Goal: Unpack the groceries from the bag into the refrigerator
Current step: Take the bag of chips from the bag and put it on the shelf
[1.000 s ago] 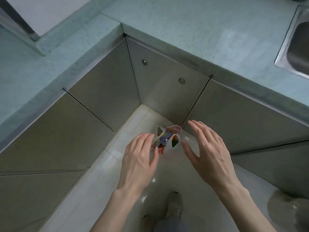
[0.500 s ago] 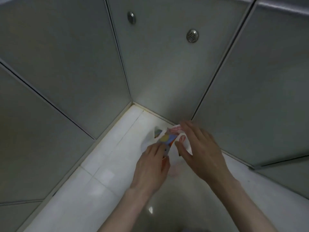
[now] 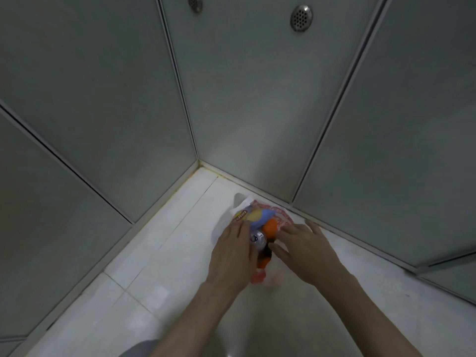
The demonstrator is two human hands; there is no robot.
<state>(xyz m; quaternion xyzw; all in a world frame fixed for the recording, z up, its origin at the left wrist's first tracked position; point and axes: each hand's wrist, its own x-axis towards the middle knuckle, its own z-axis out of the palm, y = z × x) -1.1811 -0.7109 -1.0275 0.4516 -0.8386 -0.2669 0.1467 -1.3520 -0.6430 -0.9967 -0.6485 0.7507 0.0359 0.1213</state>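
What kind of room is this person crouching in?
Probably a kitchen, seen at floor level: grey cabinet doors meet in a corner above a white tiled floor, and a plastic grocery bag sits there holding a can.

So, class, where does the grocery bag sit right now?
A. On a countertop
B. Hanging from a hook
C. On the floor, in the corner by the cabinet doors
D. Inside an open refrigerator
C: the bag lies on the white floor where the cabinet doors meet.
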